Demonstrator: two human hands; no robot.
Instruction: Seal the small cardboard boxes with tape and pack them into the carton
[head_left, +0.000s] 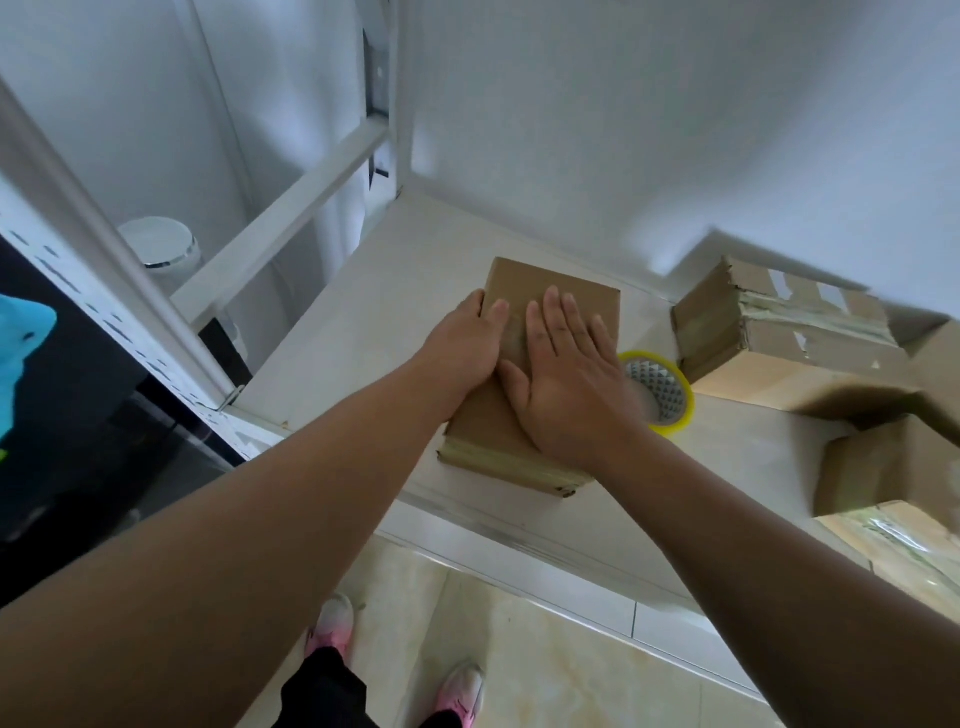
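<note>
I have my left hand (465, 345) and right hand (563, 379) pressed flat, fingers straight, side by side on the small box (566, 288) near the table's (358, 332) near edge, tape roll (667, 397) just right.

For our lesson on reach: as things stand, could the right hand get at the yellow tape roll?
Probably yes. The tape roll lies right beside the right hand, nothing between them, and that hand lies flat on the small cardboard box, holding nothing.

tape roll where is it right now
Head view, right of centre: the tape roll lies on the table, right of the right hand pressing the small box, left of the taped box.
</note>
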